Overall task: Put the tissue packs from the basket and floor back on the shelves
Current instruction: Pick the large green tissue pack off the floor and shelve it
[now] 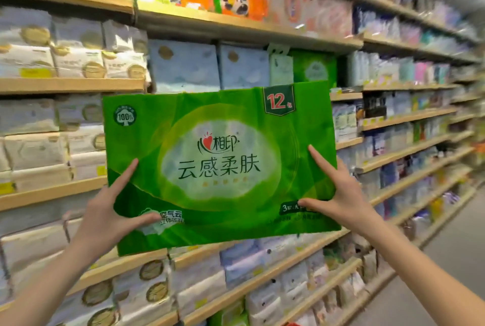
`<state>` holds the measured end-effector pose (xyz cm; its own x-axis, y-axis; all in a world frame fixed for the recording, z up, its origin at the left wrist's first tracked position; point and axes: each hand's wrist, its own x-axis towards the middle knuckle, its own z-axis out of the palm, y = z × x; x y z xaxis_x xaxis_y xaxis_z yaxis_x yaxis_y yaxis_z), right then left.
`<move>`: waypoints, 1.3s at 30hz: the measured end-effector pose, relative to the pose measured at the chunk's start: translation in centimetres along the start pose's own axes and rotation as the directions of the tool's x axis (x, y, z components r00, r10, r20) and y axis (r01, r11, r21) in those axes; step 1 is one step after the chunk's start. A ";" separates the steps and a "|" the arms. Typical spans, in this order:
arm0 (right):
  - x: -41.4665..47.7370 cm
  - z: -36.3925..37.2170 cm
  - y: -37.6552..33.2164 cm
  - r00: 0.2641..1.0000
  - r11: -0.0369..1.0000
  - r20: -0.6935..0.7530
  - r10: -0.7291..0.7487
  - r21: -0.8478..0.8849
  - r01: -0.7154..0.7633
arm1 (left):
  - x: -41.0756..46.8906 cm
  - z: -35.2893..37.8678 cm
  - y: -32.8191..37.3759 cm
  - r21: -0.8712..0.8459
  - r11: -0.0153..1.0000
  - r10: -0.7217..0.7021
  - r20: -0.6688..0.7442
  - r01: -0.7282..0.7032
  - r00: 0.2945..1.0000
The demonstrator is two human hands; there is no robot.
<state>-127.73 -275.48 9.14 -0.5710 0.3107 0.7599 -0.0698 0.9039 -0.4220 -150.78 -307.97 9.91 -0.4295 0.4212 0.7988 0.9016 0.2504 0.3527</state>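
My left hand [105, 216] clamps the lower left edge of the green tissue pack [217, 165], thumb and index finger spread flat across its front. The pack is a broad rectangle in glossy, faintly creased plastic film, badge reading 12, held upright in front of the wooden shelves [73, 85] at mid height. My right hand [343, 198] clamps the lower right edge in the same way. Pale blue packs [183, 66] sit behind its top edge. The aisle floor [454, 255] lies open at right.
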 end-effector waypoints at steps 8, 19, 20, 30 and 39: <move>2.9 -13.3 13.0 0.994 0.984 -0.106 0.036 -0.171 -0.054 | 9.7 16.8 8.5 -0.081 0.992 0.099 -0.032 -0.102 0.995; 5.9 -21.5 24.3 0.968 0.959 -0.229 0.102 -0.236 -0.157 | 20.6 31.8 14.4 -0.262 0.926 0.283 0.008 -0.271 0.959; 6.1 -21.7 25.0 0.965 0.958 -0.240 0.102 -0.238 -0.160 | 21.4 33.0 14.4 -0.265 0.922 0.295 0.009 -0.282 0.955; 9.9 -24.3 34.4 0.937 0.926 -0.327 0.125 -0.300 -0.229 | 30.5 47.4 15.0 -0.409 0.854 0.363 0.028 -0.321 0.931; 13.1 -27.1 44.3 0.916 0.911 -0.384 0.116 -0.325 -0.252 | 36.9 58.4 18.0 -0.369 0.847 0.410 -0.003 -0.383 0.912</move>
<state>-116.12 -223.34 13.80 -0.2167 0.5027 0.8368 0.3467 0.8410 -0.4154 -153.42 -236.97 17.26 -0.0214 0.4841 0.8747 0.9469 -0.2708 0.1730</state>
